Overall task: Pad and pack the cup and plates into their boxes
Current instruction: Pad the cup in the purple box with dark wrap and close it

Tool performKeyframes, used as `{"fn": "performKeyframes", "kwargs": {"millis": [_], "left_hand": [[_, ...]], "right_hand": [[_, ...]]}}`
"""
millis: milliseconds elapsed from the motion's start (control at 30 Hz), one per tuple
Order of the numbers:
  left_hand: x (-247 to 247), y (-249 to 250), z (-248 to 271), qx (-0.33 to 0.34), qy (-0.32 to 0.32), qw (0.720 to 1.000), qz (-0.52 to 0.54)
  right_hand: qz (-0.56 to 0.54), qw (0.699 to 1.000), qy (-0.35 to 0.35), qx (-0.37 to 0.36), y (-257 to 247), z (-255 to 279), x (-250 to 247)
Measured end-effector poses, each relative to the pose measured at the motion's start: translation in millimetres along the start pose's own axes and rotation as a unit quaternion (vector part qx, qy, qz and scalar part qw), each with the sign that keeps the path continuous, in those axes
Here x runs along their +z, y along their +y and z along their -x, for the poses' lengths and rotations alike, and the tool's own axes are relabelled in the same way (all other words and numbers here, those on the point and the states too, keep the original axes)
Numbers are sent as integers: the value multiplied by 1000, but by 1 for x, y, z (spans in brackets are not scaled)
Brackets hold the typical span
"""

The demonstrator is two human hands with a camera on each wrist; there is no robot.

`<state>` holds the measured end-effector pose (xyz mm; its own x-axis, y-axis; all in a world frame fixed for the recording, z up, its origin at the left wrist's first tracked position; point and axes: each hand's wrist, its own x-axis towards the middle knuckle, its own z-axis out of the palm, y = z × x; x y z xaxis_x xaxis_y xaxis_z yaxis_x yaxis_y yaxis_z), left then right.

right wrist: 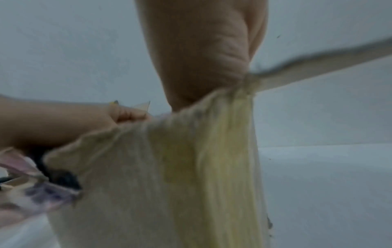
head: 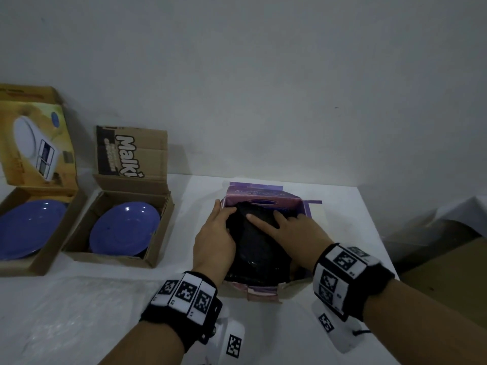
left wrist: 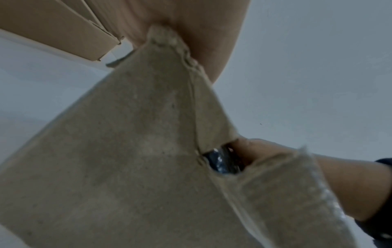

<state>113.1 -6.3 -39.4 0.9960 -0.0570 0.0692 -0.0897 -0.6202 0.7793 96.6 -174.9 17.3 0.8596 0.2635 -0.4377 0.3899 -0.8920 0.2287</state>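
A black plastic-wrapped bundle (head: 253,246) fills an open pink-purple box (head: 263,193) at the table's middle. My left hand (head: 218,233) lies over the bundle's left side, its fingers bent down around it by the box wall. My right hand (head: 287,227) presses flat on the bundle's right top with fingers spread. No cup shows. Two blue plates (head: 29,227) (head: 123,229) sit in open cardboard boxes at the left. The left wrist view shows the box's outer wall (left wrist: 127,167) and a sliver of black wrap (left wrist: 222,161). The right wrist view is blurred, with the box wall (right wrist: 148,184) filling it.
The plate boxes (head: 39,262) (head: 158,241) have lids standing up against the wall. A sheet of clear bubble wrap (head: 79,312) lies on the white table near the front left. Brown cardboard (head: 448,272) sits beyond the table's right edge.
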Motion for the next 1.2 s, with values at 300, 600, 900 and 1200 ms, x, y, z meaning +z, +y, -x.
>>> {"fn": "performKeyframes", "kwargs": {"millis": [300, 600, 900, 1200], "left_hand": [[-1, -2, -1, 9, 9, 1000, 3], [-2, -2, -1, 10, 2, 1000, 0], [0, -2, -1, 11, 5, 1000, -2], [2, -5, -2, 25, 12, 1000, -9]], "right_hand": [[-260, 962, -60, 64, -20, -4, 2], [-248, 965, -70, 56, -18, -8, 5], [-376, 923, -21, 80, -15, 2, 9], [-605, 778, 43, 162, -10, 9, -4]]}}
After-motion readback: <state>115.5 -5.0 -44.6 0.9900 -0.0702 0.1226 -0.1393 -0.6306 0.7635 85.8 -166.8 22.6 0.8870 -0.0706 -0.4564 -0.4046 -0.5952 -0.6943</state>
